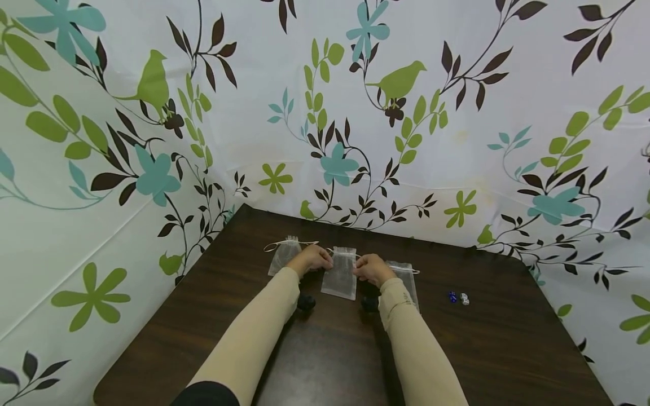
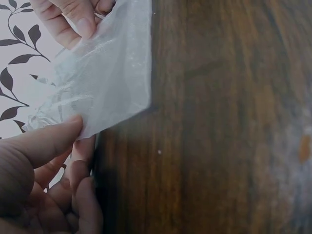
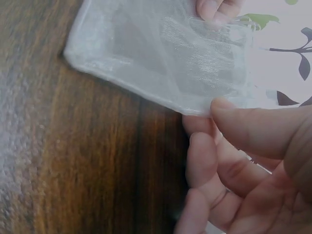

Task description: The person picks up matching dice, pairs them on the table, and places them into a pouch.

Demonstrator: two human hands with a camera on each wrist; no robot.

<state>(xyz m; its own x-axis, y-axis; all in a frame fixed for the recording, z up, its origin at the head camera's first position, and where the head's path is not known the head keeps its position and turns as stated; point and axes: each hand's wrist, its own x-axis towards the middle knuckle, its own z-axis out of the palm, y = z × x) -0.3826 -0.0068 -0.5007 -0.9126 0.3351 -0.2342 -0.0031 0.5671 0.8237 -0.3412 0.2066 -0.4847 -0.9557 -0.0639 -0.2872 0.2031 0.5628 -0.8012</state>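
A sheer white drawstring pouch (image 1: pixel 339 277) is held between both hands over the table, its gathered top toward the wall. My left hand (image 1: pixel 311 259) pinches its left edge between thumb and fingers; the left wrist view shows the thumb on the mesh (image 2: pixel 114 73). Opposite, my right hand (image 1: pixel 374 268) pinches the right edge, and the right wrist view has that thumb pressed on the border of the pouch (image 3: pixel 146 53). A second sheer pouch (image 1: pixel 284 254) lies just beyond the left hand. Partly covered by the right arm, a third pouch (image 1: pixel 406 275) lies to the right.
The dark wooden table (image 1: pixel 203 316) meets a wall hung with a leaf-and-bird patterned sheet (image 1: pixel 284 135). A small blue item (image 1: pixel 453 296) and a small clear or silvery one (image 1: pixel 464 299) lie right of the pouches. Dark round objects (image 1: pixel 306 303) show under the wrists.
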